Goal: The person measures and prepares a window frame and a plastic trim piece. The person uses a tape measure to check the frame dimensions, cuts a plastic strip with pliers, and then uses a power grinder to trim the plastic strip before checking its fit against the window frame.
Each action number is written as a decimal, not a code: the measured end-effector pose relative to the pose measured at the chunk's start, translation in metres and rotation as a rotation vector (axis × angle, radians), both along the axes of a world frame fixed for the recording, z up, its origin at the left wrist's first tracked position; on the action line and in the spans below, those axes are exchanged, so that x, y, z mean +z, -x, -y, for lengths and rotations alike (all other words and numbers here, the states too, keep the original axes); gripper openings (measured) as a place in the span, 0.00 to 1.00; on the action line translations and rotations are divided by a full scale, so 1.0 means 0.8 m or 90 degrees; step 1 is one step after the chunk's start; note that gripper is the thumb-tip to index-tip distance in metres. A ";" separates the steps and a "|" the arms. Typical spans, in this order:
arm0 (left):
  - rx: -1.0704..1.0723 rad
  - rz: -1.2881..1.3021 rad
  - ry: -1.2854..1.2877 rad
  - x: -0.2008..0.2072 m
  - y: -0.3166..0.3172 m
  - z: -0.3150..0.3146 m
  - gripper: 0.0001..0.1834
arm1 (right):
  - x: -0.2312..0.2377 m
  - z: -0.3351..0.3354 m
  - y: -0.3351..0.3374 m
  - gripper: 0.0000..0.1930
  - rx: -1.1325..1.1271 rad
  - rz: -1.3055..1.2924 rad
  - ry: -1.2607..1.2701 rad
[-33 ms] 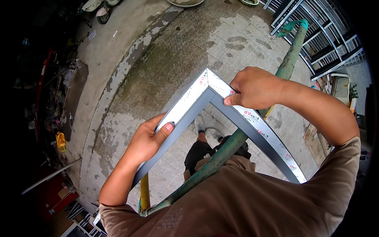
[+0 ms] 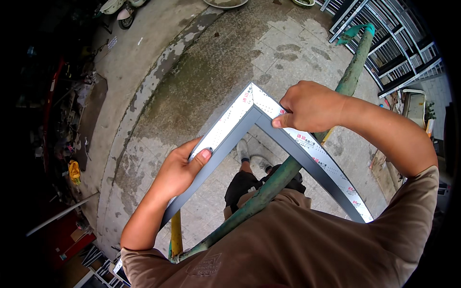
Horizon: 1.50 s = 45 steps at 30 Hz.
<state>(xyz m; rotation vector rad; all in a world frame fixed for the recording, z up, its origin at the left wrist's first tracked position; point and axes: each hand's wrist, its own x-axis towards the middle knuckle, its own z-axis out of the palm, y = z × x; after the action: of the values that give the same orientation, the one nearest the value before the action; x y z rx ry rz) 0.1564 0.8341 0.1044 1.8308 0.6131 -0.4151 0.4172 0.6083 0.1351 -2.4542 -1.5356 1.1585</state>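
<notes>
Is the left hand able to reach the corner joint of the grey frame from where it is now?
Probably yes. The left hand already grips one arm of the grey frame, and that arm runs bare up to the corner joint. The right hand sits just past the joint, on the other arm.

A concrete floor [image 2: 201,72] seen from high above, stained dark and patchy, with square paving slabs [image 2: 293,43] to the right and a curved raised strip [image 2: 139,101] running along the left. A scooter [image 2: 117,8] stands at the top left edge. White metal railings [image 2: 398,48] lie at the top right. Clutter [image 2: 72,144] lines the left side.
</notes>
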 end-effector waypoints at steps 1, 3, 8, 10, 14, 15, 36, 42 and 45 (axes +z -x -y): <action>0.001 0.006 -0.003 0.000 0.000 0.001 0.27 | 0.000 0.000 0.000 0.27 0.000 -0.001 -0.001; 0.004 0.011 -0.006 0.001 0.001 0.002 0.28 | -0.001 -0.001 -0.001 0.27 -0.001 -0.010 -0.006; 0.003 -0.028 -0.024 0.007 -0.004 0.004 0.29 | 0.016 -0.007 0.000 0.31 -0.022 -0.035 0.066; -0.001 -0.020 -0.038 0.005 -0.002 0.004 0.29 | 0.016 -0.007 -0.002 0.31 -0.024 -0.036 0.061; -0.002 -0.005 -0.035 0.000 0.002 0.001 0.28 | 0.004 -0.002 -0.009 0.31 -0.015 -0.066 0.039; -0.001 -0.004 -0.037 0.001 0.002 0.001 0.28 | 0.001 0.001 -0.010 0.29 -0.016 -0.076 -0.005; 0.010 -0.037 -0.007 0.000 -0.002 -0.002 0.30 | 0.008 -0.006 -0.002 0.31 -0.010 -0.020 0.035; 0.017 -0.015 -0.005 -0.004 -0.003 0.002 0.29 | 0.016 -0.010 0.000 0.34 0.002 0.000 0.074; 0.020 -0.027 -0.013 -0.004 -0.004 0.002 0.29 | 0.015 -0.013 0.000 0.34 0.002 -0.004 0.089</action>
<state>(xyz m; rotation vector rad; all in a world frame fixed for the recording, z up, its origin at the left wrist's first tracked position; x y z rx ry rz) 0.1594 0.8327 0.1010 1.8332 0.6766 -0.4281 0.4175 0.6186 0.1475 -2.5320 -1.5067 1.3147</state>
